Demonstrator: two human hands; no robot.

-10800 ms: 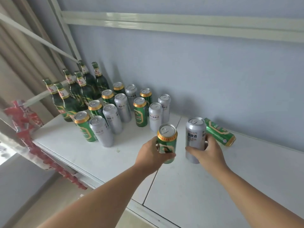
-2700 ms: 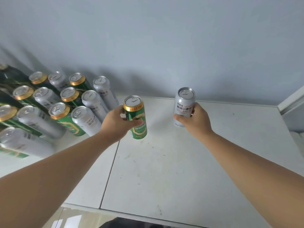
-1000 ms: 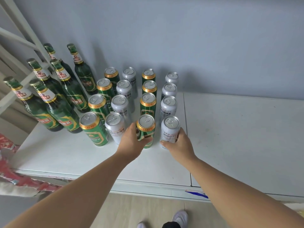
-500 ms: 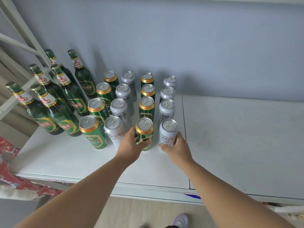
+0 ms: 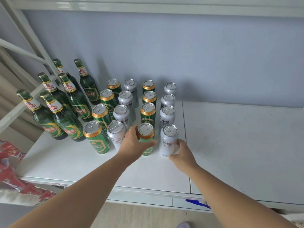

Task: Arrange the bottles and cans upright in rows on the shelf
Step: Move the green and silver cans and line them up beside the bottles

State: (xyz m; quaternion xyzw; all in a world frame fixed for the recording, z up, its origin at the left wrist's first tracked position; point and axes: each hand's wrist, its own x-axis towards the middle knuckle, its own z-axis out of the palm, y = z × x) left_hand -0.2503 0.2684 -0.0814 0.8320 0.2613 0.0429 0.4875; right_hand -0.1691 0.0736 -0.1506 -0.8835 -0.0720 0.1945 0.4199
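Green and silver cans stand upright in alternating rows on the white shelf (image 5: 238,145). My left hand (image 5: 134,144) wraps around the front green can (image 5: 146,134), which stands at the near end of its row. My right hand (image 5: 181,151) grips the lower part of the front silver can (image 5: 168,139) beside it. Both cans rest upright on the shelf. Several green bottles (image 5: 65,119) stand upright in rows to the left of the cans.
The grey wall (image 5: 197,63) rises behind the rows. A white diagonal frame bar (image 5: 24,104) crosses behind the bottles at the left. Red packaging (image 5: 9,171) hangs off the shelf's left front. The shelf's front edge (image 5: 148,196) lies near my arms.
The view has tilted slightly; both hands stay on the two front cans. My right hand has slid lower and to the right on the silver can.
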